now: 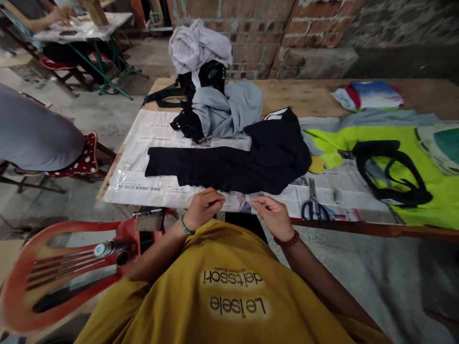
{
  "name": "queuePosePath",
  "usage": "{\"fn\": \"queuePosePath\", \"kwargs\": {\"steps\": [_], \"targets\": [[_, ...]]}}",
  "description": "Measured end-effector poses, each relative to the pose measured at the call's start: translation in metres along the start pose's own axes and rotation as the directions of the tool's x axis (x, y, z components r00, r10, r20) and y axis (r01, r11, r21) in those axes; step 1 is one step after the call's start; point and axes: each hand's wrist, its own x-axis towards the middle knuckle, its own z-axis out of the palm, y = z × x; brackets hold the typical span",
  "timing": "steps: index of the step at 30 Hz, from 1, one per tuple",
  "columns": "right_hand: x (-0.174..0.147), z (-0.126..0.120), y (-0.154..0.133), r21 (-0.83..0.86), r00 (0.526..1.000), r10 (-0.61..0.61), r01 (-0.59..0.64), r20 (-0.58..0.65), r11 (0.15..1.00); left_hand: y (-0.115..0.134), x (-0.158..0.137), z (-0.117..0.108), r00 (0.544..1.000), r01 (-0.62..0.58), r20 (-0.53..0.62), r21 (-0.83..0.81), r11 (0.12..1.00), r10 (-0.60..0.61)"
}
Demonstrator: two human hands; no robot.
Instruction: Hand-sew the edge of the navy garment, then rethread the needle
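At the table's front edge, my left hand [205, 207] is closed in a pinch beside the lower edge of a dark navy garment [229, 167]. My right hand [275, 216] pinches thumb and finger together, a short gap away from the left. Whatever is between the fingers of either hand is too small to make out. The garment lies flat on newspaper sheets [138, 131], its long narrow part reaching left and its wider part to the right. Scissors [314, 203] with dark blue handles lie to the right of my right hand.
Grey cloth [229, 107] and white cloth [201, 45] are heaped behind the garment. Neon yellow cloth [387, 131] with black straps [390, 172] lies right, near a small spool [336, 195]. A red chair [21, 267] stands left, below a seated person [39, 129].
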Motion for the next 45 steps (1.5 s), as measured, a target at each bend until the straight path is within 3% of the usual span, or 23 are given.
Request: {"fn": "queuePosePath", "kwargs": {"steps": [8, 17, 21, 25, 29, 31, 34, 36, 37, 39, 41, 42, 43, 45], "targets": [[-0.007, -0.008, 0.003, -0.045, 0.998, -0.027, 0.025, -0.049, 0.999, -0.018, -0.009, 0.004, 0.996, -0.028, -0.066, 0.351, 0.936, 0.055], [-0.008, -0.012, 0.007, -0.062, 0.999, -0.012, 0.01, -0.039, 0.998, -0.026, -0.013, -0.003, 0.998, -0.029, -0.036, 0.516, 0.856, 0.055], [-0.011, -0.013, 0.008, -0.054, 0.999, 0.016, -0.019, -0.041, 0.998, -0.034, -0.017, -0.003, 0.998, 0.053, -0.058, 0.422, 0.905, -0.032], [-0.01, -0.017, 0.013, -0.069, 0.996, 0.082, -0.084, -0.033, 0.994, -0.037, -0.019, -0.007, 0.99, 0.134, -0.054, 0.098, 0.986, -0.13], [-0.002, -0.031, 0.028, -0.224, 0.943, 0.257, -0.209, 0.212, 0.952, -0.027, -0.011, -0.019, 0.966, 0.238, -0.064, -0.146, 0.96, -0.249], [0.003, -0.038, 0.034, -0.335, 0.956, 0.206, -0.128, 0.211, 0.933, -0.02, -0.007, -0.025, 0.961, 0.253, -0.064, -0.177, 0.951, -0.268], [0.005, -0.041, 0.026, -0.407, 0.999, -0.024, 0.011, -0.028, 0.914, -0.011, -0.002, -0.029, 0.97, 0.227, -0.036, -0.194, 0.954, -0.239], [0.002, -0.032, 0.009, -0.297, 0.995, -0.039, 0.011, -0.09, 0.955, -0.004, 0.001, -0.027, 0.98, 0.197, -0.004, -0.19, 0.962, -0.201], [-0.001, -0.024, -0.001, -0.185, 0.999, -0.003, -0.006, -0.046, 0.983, -0.001, 0.002, -0.025, 0.984, 0.178, 0.014, -0.179, 0.968, -0.178], [-0.005, -0.002, -0.02, 0.064, 0.978, 0.071, -0.085, 0.197, 0.994, 0.006, 0.006, -0.02, 0.991, 0.13, 0.047, -0.14, 0.982, -0.125], [-0.007, 0.02, -0.031, 0.195, 0.894, 0.107, -0.21, 0.436, 0.958, 0.012, 0.009, -0.016, 0.994, 0.088, 0.073, -0.088, 0.992, -0.082], [-0.007, 0.03, -0.032, 0.224, 0.867, 0.121, -0.257, 0.484, 0.94, 0.014, 0.009, -0.014, 0.995, 0.071, 0.079, -0.065, 0.995, -0.066], [-0.007, 0.037, -0.031, 0.239, 0.861, 0.135, -0.282, 0.491, 0.929, 0.016, 0.01, -0.014, 0.995, 0.059, 0.083, -0.047, 0.997, -0.055], [-0.007, 0.046, -0.026, 0.277, 0.898, 0.155, -0.285, 0.411, 0.918, 0.018, 0.01, -0.014, 0.995, 0.05, 0.092, -0.035, 0.998, -0.047]]}}
